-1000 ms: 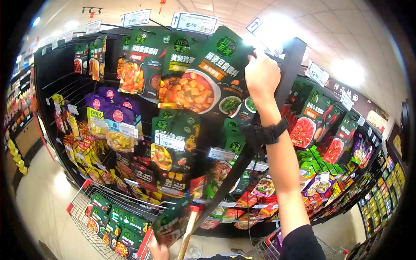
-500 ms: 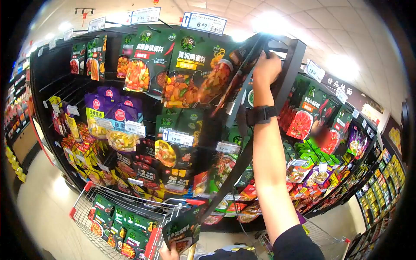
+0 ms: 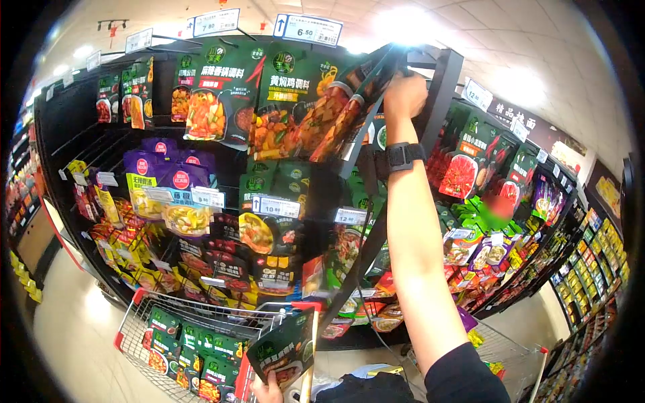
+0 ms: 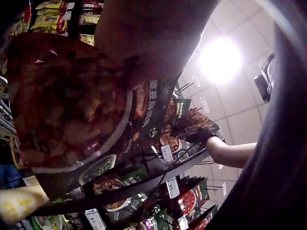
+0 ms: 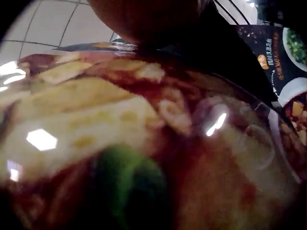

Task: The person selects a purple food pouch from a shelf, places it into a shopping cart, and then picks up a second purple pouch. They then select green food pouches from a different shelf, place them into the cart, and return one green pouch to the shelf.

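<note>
Low at the front, my left hand (image 3: 269,389) holds a dark green seasoning packet (image 3: 281,350) by its lower edge, thumb on its front. That packet (image 4: 67,110) fills much of the left wrist view, with the left hand (image 4: 148,38) dark above it. My right hand (image 3: 405,95) is raised to the top row of the rack, fingers curled at the upper end of tofu seasoning packets (image 3: 359,111) turned nearly edge-on. In the right wrist view a glossy packet front (image 5: 96,129) is very close, below part of the right hand (image 5: 148,19).
Green chicken seasoning packets (image 3: 285,101) hang left of the right hand, under a price tag (image 3: 308,29). A black rack post (image 3: 440,94) stands right beside that hand. A shopping cart (image 3: 134,329) with several green packets (image 3: 201,356) stands below left; a wooden handle (image 3: 308,376) rises nearby.
The packets at my right hand have swung from facing me to nearly edge-on, uncovering the chicken packets. My left hand has raised its packet and tilted its front into view.
</note>
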A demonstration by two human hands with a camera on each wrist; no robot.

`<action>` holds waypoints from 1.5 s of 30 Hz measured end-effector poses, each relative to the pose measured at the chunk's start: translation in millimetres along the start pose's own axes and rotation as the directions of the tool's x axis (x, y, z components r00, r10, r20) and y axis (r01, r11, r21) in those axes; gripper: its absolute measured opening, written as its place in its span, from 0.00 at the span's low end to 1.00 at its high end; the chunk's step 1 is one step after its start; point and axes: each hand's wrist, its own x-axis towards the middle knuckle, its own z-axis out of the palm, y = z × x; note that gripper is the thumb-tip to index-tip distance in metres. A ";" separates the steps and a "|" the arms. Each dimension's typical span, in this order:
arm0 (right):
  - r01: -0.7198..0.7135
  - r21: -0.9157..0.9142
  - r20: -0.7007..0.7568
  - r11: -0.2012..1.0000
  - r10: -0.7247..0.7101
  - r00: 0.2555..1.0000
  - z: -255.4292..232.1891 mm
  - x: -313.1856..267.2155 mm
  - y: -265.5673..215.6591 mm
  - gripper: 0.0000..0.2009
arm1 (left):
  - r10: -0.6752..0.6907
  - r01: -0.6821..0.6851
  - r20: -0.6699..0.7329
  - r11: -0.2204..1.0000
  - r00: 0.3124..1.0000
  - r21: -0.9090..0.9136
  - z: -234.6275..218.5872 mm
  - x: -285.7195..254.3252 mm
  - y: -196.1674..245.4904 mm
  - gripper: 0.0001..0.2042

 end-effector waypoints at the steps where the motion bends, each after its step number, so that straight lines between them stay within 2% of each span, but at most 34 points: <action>1: 0.005 -0.009 -0.013 1.000 -0.005 1.000 0.5 -0.2 -1.1 0.08 | 0.013 -0.013 -0.006 1.000 1.000 -0.006 0.6 0.6 -0.8 0.13; 7: 0.085 -0.123 -0.094 0.989 -0.097 0.991 2.7 -2.2 -3.5 0.06 | 0.013 -0.014 -0.038 1.000 0.999 -0.027 -4.2 -0.8 -21.6 0.13; 10: 0.086 -0.173 -0.056 0.981 -0.097 0.994 3.2 2.1 -6.2 0.06 | -0.015 0.013 -0.041 0.999 0.999 -0.048 -4.7 -2.1 -27.3 0.13; 17: 0.059 -0.287 0.119 0.956 -0.025 0.993 -0.4 22.1 -15.0 0.09 | -0.102 0.098 -0.043 0.992 0.994 -0.085 -3.4 -1.2 -0.8 0.15; 21: 0.225 -0.414 0.276 0.882 -0.113 0.955 -12.6 27.7 -25.2 0.11 | -0.096 0.093 -0.025 0.990 0.995 -0.104 -5.1 -0.4 7.8 0.16; 24: 0.251 -0.490 0.354 0.835 -0.072 0.932 -8.3 48.6 -32.0 0.14 | -0.068 0.065 -0.024 0.994 0.997 -0.085 -6.6 -1.5 9.9 0.16; 25: 0.330 -0.531 0.446 0.781 -0.074 0.892 -10.6 53.4 -34.6 0.14 | -0.080 0.078 -0.018 0.992 0.997 -0.102 -7.2 -2.2 14.5 0.16; 28: 0.566 -0.516 0.637 0.644 -0.154 0.756 0.6 65.6 -20.8 0.14 | -0.138 0.141 0.037 0.984 0.990 -0.110 -11.0 -3.5 23.5 0.16; 29: 0.628 -0.441 0.426 0.641 -0.466 0.775 19.5 71.5 0.5 0.12 | -0.173 0.179 0.070 0.980 0.982 -0.087 -13.0 -3.6 17.3 0.16; 30: 0.625 -0.430 0.420 0.651 -0.469 0.777 31.1 78.3 12.6 0.11 | -0.209 0.216 0.099 0.974 0.973 -0.064 -13.8 -4.3 11.1 0.16; 32: 0.619 -0.401 0.410 0.675 -0.472 0.781 52.9 92.9 32.5 0.10 | -0.129 0.128 0.037 0.992 0.991 0.015 -16.5 -8.9 1.0 0.16; 33: 0.703 -0.383 0.384 0.600 -0.589 0.711 72.4 111.0 46.5 0.11 | -0.088 0.087 0.007 0.995 0.996 0.057 -17.0 -10.7 -3.8 0.16; 35: 0.736 -0.484 0.462 0.473 -0.577 0.674 106.8 138.8 65.9 0.10 | -0.122 0.123 -0.034 0.992 0.992 0.009 -19.2 -17.0 -13.7 0.16; 37: 0.687 -0.443 0.394 0.576 -0.564 0.726 90.5 126.2 49.6 0.10 | -0.171 0.169 -0.056 0.985 0.984 -0.026 -19.4 -22.9 -25.8 0.15; 38: 0.621 -0.380 0.317 0.685 -0.534 0.784 79.4 112.4 41.3 0.11 | -0.142 0.141 -0.032 0.989 0.989 -0.049 -22.9 -24.7 -26.4 0.15; 40: 0.540 -0.306 0.255 0.784 -0.479 0.840 57.2 87.8 28.4 0.11 | -0.079 0.079 0.006 0.992 0.997 -0.103 -26.2 -21.8 -22.0 0.14; 41: 0.534 -0.306 0.265 0.788 -0.468 0.843 46.2 77.0 23.2 0.12 | -0.098 0.091 -0.061 0.991 0.993 -0.097 -22.6 -19.1 5.0 0.12; 42: 0.526 -0.305 0.273 0.794 -0.456 0.847 31.5 65.6 15.4 0.12 | -0.114 0.104 -0.072 0.985 0.991 -0.138 -21.8 -18.8 4.1 0.11; 43: 0.720 -0.500 0.622 0.482 -0.378 0.685 2.5 51.6 -1.6 0.14 | -0.130 0.115 -0.079 0.978 0.988 -0.176 -21.0 -18.2 0.3 0.11; 45: 0.721 -0.409 0.612 0.559 -0.418 0.672 -28.9 27.5 -9.1 0.16 | -0.124 0.105 -0.085 0.974 0.989 -0.199 -21.1 -12.7 -11.8 0.11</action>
